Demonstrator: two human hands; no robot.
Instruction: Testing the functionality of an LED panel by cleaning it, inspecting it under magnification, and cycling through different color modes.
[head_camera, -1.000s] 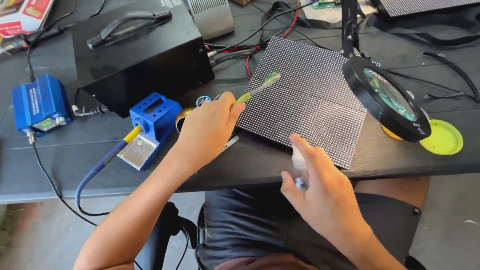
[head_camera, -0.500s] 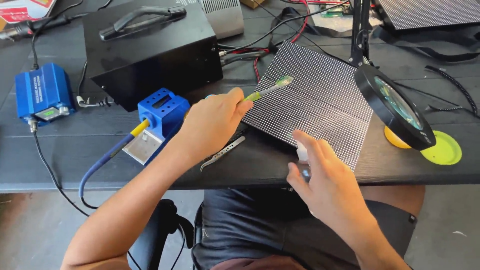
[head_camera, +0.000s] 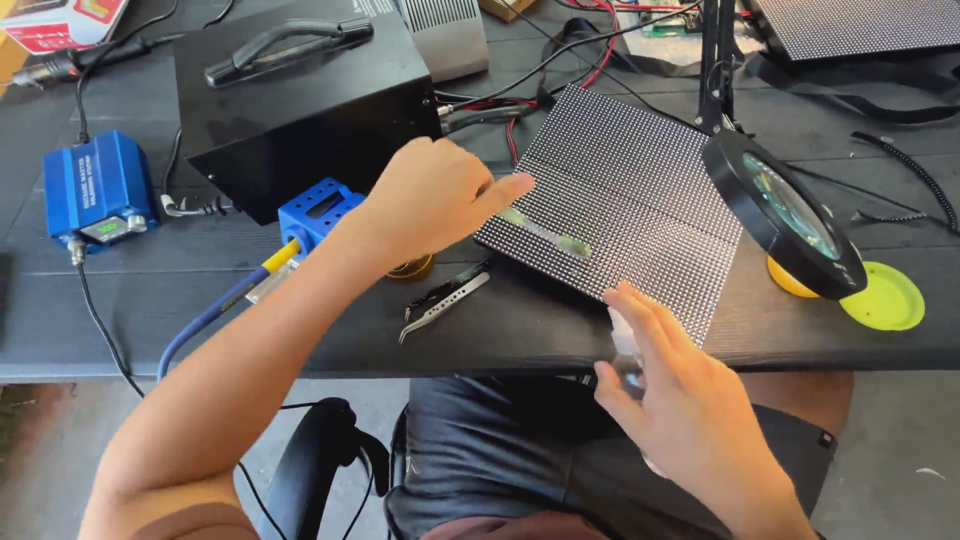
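green brush (head_camera: 545, 232) on led panel (head_camera: 640, 200), left hand (head_camera: 430, 200) working it.
panel lies flat mid-table so the brush drags across; left-hand grip hidden, cannot tell. right hand (head_camera: 670, 385) loosely curled round small bottle (head_camera: 625, 345) at the table edge; tweezers (head_camera: 440, 300) nearby.

Open table (head_camera: 500, 335) in front of the panel (head_camera: 630, 200); black box (head_camera: 300, 110) blocks left, magnifier (head_camera: 790, 215) (low-hanging) crowds right, tweezers (head_camera: 445, 300) lie between.
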